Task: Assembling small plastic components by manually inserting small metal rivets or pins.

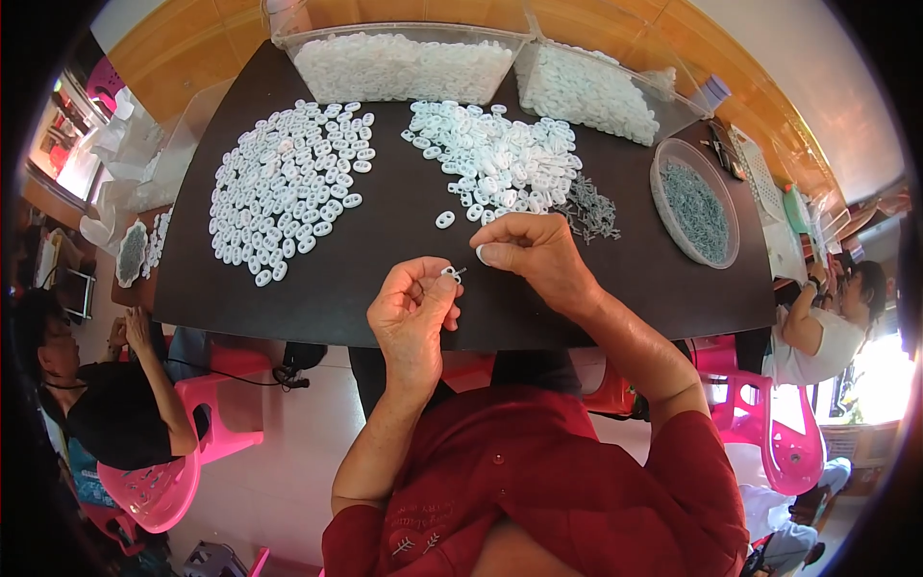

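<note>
Link (449, 274), white plastic oval, pinched between thumb and fingertips of left hand (411, 313) just above near edge of table (385, 216). Right hand (532, 253) curled beside it, fingertips pressed together; on what, cannot tell. Probably light, stiff, smooth, so apt to slip or flick away; best gripped across flat faces. Long axis roughly left-right, tipped toward right hand. Loose links (288, 188) piled farther back.
</note>
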The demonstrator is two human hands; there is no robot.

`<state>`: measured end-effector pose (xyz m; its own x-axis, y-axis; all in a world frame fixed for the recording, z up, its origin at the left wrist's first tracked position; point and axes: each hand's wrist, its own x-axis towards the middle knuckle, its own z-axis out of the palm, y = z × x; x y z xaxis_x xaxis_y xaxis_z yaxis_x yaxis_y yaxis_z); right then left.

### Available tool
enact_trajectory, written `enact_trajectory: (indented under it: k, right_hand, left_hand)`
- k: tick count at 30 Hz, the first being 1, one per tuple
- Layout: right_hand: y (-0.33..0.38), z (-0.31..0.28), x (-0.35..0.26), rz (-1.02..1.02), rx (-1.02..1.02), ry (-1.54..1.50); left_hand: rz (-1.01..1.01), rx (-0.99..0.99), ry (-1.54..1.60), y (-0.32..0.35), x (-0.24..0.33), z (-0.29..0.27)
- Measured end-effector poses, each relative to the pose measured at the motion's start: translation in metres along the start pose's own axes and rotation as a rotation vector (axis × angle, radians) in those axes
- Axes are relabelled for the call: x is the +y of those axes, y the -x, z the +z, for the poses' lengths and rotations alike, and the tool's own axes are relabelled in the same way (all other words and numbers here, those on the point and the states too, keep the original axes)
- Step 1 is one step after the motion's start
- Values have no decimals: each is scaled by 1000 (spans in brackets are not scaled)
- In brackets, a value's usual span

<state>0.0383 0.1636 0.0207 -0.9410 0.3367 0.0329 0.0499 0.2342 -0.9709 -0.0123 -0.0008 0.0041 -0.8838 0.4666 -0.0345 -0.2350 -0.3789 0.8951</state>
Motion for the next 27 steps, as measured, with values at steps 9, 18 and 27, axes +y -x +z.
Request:
enact_trajectory:
  k: [9,18,27]
  right_hand:
    - [6,2,-12,173,-52,-302]
    - [9,7,-12,103,-43,-278]
    - [13,14,-18,23,13,-154]
  left_hand:
    - [-40,-2,30,5,3,8]
    - [10,33,-64,7,2,9]
    - [-5,46,-66,9,2,10]
